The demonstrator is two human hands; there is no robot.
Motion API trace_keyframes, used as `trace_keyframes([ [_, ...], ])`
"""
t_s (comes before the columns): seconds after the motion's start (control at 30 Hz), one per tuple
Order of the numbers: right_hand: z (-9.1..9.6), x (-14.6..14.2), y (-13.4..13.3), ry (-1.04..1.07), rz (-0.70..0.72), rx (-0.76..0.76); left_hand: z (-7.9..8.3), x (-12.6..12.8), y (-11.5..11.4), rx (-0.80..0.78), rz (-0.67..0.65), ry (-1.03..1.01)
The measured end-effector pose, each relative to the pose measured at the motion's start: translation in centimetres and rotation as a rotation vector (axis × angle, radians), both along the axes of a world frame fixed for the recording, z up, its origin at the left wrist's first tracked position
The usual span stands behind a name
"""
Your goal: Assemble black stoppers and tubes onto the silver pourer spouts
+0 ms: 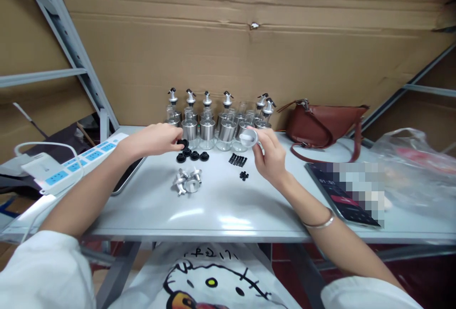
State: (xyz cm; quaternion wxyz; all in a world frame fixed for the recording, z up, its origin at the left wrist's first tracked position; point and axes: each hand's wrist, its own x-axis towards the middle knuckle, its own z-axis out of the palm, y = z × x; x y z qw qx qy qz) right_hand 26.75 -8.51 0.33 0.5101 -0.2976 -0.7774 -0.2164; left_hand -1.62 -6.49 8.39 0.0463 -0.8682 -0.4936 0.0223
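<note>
My left hand is closed at the near side of the bottles, its fingertips on a black rubber stopper. More black stoppers lie just below it. In my right hand, a silver pourer cap is pinched between thumb and fingers, its round hollow end turned towards me. A small pile of similar silver pourer caps sits on the table between my hands. Short black levers lie in a row left of my right hand, with tiny black parts below them.
Behind my hands stand several glass-and-steel bottles, some topped with pourers. A brown bag, a phone and a clear plastic bag are at right. A power strip and a dark-screened device lie at left.
</note>
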Motion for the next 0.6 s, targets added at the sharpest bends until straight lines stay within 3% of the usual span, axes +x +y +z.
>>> trace_keyframes([
  [0.27,-0.6,-0.6,-0.1,0.016,0.031,-0.157,-3.0,-0.1,2.9,-0.094,0.013,0.141],
  [0.43,-0.5,-1.2,-0.4,-0.145,0.074,-0.335,-3.9,0.0,3.4,-0.121,-0.015,0.114],
  [0.6,-0.5,-1.7,-0.7,-0.182,0.084,-0.401,-4.3,0.0,3.6,-0.072,0.009,0.135],
])
